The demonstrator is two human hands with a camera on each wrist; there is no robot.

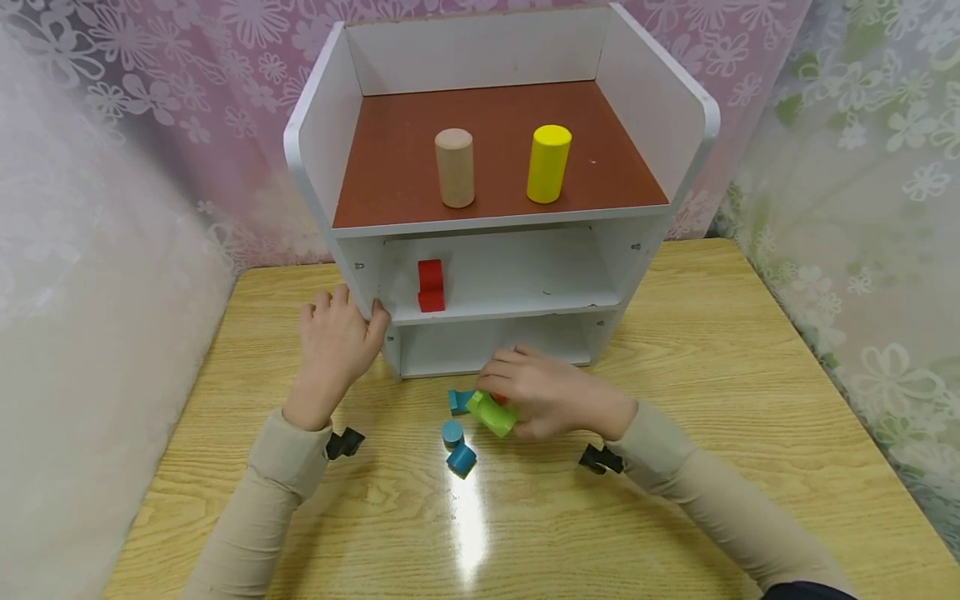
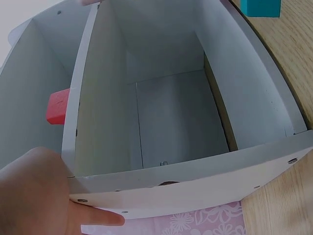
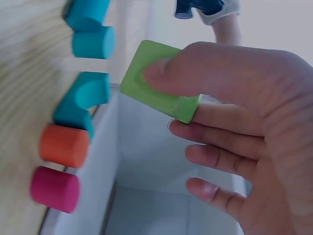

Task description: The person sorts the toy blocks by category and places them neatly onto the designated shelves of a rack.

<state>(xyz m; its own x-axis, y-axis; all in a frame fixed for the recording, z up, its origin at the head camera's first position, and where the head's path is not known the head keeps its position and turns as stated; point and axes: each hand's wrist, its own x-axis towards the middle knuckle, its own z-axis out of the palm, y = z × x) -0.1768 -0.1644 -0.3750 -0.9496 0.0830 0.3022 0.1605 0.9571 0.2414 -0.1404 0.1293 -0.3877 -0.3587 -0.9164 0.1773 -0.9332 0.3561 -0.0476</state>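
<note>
My right hand pinches a light green block between thumb and fingers, in front of the bottom compartment. In the right wrist view the thumb lies across its broad face and the lower fingers are spread. Beside it on the table are a teal arch block, an orange cylinder and a magenta cylinder. My left hand grips the left side wall of a white shelf unit, its thumb at the front edge and fingers along the outside.
A plain wooden cylinder and a yellow cylinder stand on the brown top. A red block sits on the middle shelf. Two short blue cylinders, one upright and one lying, are on the table. Floral curtains hang behind.
</note>
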